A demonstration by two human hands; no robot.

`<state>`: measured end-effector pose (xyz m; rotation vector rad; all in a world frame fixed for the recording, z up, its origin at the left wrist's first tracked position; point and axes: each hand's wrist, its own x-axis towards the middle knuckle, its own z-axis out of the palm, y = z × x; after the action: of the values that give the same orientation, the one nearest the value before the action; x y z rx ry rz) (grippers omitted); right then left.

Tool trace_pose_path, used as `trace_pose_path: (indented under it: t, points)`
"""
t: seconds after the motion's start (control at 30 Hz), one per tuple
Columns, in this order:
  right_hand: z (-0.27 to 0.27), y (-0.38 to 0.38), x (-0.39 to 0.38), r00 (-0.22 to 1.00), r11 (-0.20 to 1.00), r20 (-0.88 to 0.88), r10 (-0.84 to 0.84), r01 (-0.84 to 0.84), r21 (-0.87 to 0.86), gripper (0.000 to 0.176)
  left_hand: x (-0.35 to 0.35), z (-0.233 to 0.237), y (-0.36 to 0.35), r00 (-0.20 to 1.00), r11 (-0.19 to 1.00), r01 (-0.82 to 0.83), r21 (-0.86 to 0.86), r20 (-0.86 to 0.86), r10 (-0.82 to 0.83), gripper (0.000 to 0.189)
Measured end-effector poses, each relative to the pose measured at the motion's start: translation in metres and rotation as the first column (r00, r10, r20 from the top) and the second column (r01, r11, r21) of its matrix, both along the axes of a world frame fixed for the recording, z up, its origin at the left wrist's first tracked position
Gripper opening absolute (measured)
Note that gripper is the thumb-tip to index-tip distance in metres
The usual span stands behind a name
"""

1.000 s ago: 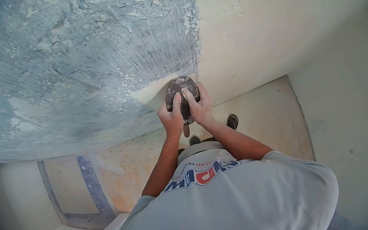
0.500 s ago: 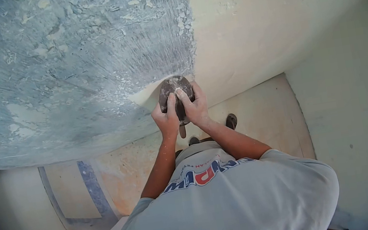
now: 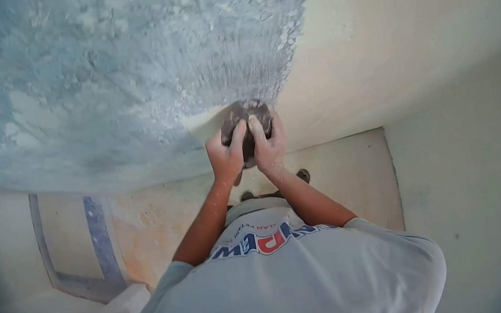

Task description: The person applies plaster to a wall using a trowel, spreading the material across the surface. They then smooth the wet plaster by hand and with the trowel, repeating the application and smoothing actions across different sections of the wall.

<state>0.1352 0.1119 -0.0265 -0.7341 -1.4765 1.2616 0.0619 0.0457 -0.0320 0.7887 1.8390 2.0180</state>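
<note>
The left hand [image 3: 222,158] and right hand [image 3: 272,150] clamp the sides of the dark tool [image 3: 249,142], thumbs close together on its face, other fingers partly hidden, at the lower edge of the blue-grey wall patch [image 3: 144,62]. Powdery skin could let it slip, and uneven pressure could dig its rim into the patch. Rough crust there might also snag it, jolting the grip.
</note>
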Motion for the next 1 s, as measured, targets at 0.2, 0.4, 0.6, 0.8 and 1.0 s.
trace_pose_path:
  t: [0.2,0.4,0.6,0.8,1.0]
  points:
    - [-0.032,-0.003,0.003,0.996,0.998,0.087,0.023,-0.018,-0.057,0.020,0.002,-0.021,-0.001,0.998,1.000,-0.009,-0.016,0.065,0.010,0.024]
    - [-0.024,-0.002,0.001,0.992,1.000,0.125,-0.015,0.013,0.016,0.022,0.003,-0.012,0.001,1.000,0.999,-0.022,-0.024,-0.004,0.022,0.025]
    - [-0.010,0.006,0.005,0.999,0.996,0.031,0.040,-0.038,-0.085,0.019,0.007,0.010,0.004,1.000,1.000,0.018,-0.013,0.003,-0.018,0.025]
    - [-0.022,0.008,0.010,0.995,0.998,0.093,0.031,-0.026,-0.062,0.021,0.012,0.002,0.007,0.998,0.998,-0.049,-0.029,0.024,0.050,0.026]
    - [-0.028,0.004,0.013,0.995,0.999,0.095,-0.011,0.014,-0.035,0.023,0.015,-0.016,0.009,0.999,0.998,-0.026,-0.049,0.042,0.029,0.027]
